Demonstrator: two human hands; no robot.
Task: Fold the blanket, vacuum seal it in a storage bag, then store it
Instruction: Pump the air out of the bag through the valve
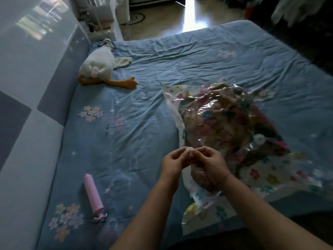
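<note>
1. Nearest in, both hands are meeting just above the near-left edge of the storage bag (234,141). The left hand (173,163) and the right hand (210,165) are curling their fingers inward and pinching a small white cap (190,150) between the fingertips.
2. The blanket (225,120) is sitting inside that bag already, folded and bulging under crinkled plastic, on the right half of the bed (144,123).
3. My read: the valve (259,138) is standing uncapped on top of the bag, just beyond the hands. To do this well, keep the cap somewhere easy to reach and the plastic around the valve flat.
4. The pink hand pump (93,193) is lying to the left, well apart from the bag, with open sheet between them for the reach.
5. The bag's near corner is hanging close to the mattress edge; sliding it inward looks wise.
6. Farther off, a plush duck (102,69) is resting by the padded wall, clear of everything.
</note>
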